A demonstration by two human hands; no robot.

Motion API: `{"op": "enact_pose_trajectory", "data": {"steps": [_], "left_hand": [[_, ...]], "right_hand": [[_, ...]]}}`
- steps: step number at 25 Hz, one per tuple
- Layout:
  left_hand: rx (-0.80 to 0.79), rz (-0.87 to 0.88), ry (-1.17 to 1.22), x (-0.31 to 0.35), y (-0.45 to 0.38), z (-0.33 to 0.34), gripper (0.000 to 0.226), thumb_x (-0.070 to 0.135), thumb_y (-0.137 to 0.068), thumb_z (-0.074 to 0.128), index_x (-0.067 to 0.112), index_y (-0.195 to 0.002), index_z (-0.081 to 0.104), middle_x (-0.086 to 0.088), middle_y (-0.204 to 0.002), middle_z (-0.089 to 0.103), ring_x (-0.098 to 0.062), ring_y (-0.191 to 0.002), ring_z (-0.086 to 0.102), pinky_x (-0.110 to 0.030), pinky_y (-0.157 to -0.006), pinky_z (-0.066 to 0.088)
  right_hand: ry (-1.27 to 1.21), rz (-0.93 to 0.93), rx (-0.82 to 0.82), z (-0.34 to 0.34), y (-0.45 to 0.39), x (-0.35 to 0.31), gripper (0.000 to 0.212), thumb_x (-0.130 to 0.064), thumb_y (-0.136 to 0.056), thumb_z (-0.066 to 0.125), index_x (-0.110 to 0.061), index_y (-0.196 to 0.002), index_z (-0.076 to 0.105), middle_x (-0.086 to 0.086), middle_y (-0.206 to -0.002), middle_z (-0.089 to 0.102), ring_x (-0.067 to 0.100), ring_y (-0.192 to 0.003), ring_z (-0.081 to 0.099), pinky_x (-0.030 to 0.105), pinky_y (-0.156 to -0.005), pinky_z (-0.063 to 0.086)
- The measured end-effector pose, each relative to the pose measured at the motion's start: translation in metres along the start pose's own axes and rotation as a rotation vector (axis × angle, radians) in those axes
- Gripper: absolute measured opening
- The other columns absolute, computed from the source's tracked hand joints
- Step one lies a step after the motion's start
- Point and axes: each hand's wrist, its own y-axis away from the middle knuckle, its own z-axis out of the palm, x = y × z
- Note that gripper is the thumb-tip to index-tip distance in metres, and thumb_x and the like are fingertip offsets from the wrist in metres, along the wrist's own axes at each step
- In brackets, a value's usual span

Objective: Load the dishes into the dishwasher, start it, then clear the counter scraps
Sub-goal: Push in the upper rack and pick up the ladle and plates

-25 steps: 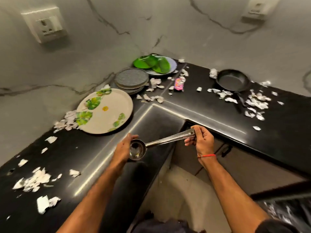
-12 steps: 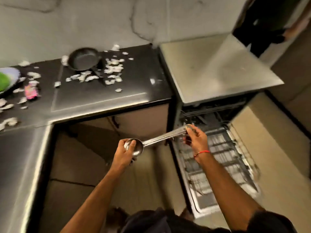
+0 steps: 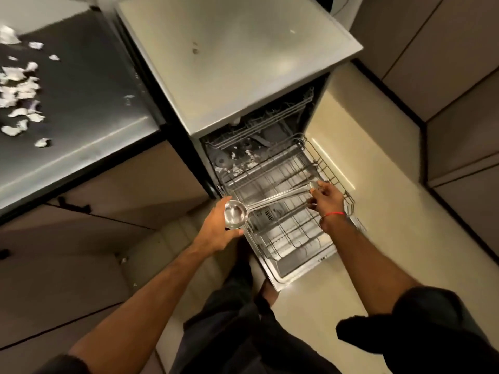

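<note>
The left hand [image 3: 216, 228] cups the bowl of the long polished steel ladle [image 3: 266, 202]; the right hand [image 3: 325, 198] pinches the handle's far end. The ladle is held level over the left front of the pulled-out wire lower rack [image 3: 332, 168] of the open dishwasher [image 3: 243, 63], not touching it as far as can be seen. Judged rigid, light and bowl-heavy, with a smooth finish that may slip; take hold mid-handle or support both ends. White paper scraps [image 3: 19, 85] lie on the black desk [image 3: 89, 109]; more scraps lie inside the dishwasher.
</note>
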Motion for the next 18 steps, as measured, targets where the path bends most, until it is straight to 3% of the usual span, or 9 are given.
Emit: {"op": "enact_pose_trajectory", "data": {"steps": [4, 6, 8, 11, 13, 15, 18], "left_hand": [[-0.065, -0.056, -0.11, -0.014, -0.075, 0.036, 0.089, 0.024, -0.07, 0.092, 0.016, -0.143, 0.042, -0.008, -0.138, 0.047, -0.026, -0.125, 0.05, -0.027, -0.101, 0.041], [-0.078, -0.125, -0.165, -0.026, -0.116, 0.06, 0.091, 0.031, -0.066, 0.094, 0.023, -0.142, 0.045, -0.008, -0.139, 0.034, -0.027, -0.125, 0.049, -0.038, -0.108, 0.046], [-0.088, -0.163, -0.225, -0.043, -0.162, 0.088, 0.089, 0.034, -0.066, 0.093, 0.029, -0.141, 0.045, -0.007, -0.139, 0.031, -0.03, -0.124, 0.051, -0.048, -0.105, 0.05], [-0.104, -0.223, -0.28, -0.09, -0.245, 0.15, 0.085, 0.026, -0.071, 0.09, 0.026, -0.141, 0.042, -0.008, -0.146, 0.029, -0.033, -0.125, 0.052, -0.044, -0.1, 0.051], [-0.081, -0.245, -0.336, -0.129, -0.302, 0.2, 0.085, 0.02, -0.072, 0.089, 0.017, -0.143, 0.041, -0.014, -0.148, 0.031, -0.035, -0.128, 0.049, -0.042, -0.102, 0.048], [-0.089, -0.273, -0.416, -0.158, -0.342, 0.234, 0.084, 0.02, -0.075, 0.087, 0.014, -0.144, 0.039, -0.016, -0.148, 0.032, -0.036, -0.127, 0.051, -0.044, -0.1, 0.049], [-0.129, -0.331, -0.487, -0.201, -0.386, 0.274, 0.081, 0.017, -0.081, 0.082, 0.015, -0.145, 0.033, -0.018, -0.151, 0.029, -0.04, -0.12, 0.057, -0.045, -0.091, 0.055]], "right_hand": [[0.139, 0.09, 0.017, -0.009, -0.063, 0.026, 0.035, -0.007, -0.095, 0.061, -0.011, -0.129, 0.054, 0.007, -0.094, 0.061, 0.019, -0.062, 0.055, 0.027, -0.048, 0.05], [0.226, 0.129, 0.004, -0.011, -0.102, 0.048, 0.038, -0.007, -0.095, 0.06, -0.009, -0.132, 0.052, 0.008, -0.097, 0.059, 0.019, -0.069, 0.054, 0.034, -0.059, 0.051], [0.361, 0.133, 0.005, -0.007, -0.15, 0.077, 0.041, -0.007, -0.094, 0.062, -0.005, -0.133, 0.052, 0.009, -0.101, 0.058, 0.021, -0.085, 0.055, 0.039, -0.078, 0.051], [0.477, 0.14, -0.003, 0.009, -0.237, 0.141, 0.042, -0.011, -0.092, 0.065, -0.006, -0.131, 0.05, 0.013, -0.103, 0.059, 0.024, -0.091, 0.055, 0.047, -0.09, 0.051], [0.442, 0.208, -0.032, 0.022, -0.295, 0.191, 0.034, -0.01, -0.095, 0.061, -0.015, -0.124, 0.045, 0.017, -0.1, 0.056, 0.025, -0.074, 0.054, 0.048, -0.073, 0.054], [0.435, 0.221, -0.045, 0.038, -0.334, 0.23, 0.027, -0.005, -0.096, 0.054, -0.019, -0.112, 0.037, 0.015, -0.088, 0.052, 0.021, -0.058, 0.048, 0.039, -0.054, 0.047], [0.512, 0.239, -0.005, 0.059, -0.384, 0.289, 0.023, -0.008, -0.095, 0.053, -0.017, -0.111, 0.039, 0.016, -0.088, 0.056, 0.025, -0.057, 0.056, 0.032, -0.046, 0.046]]}}
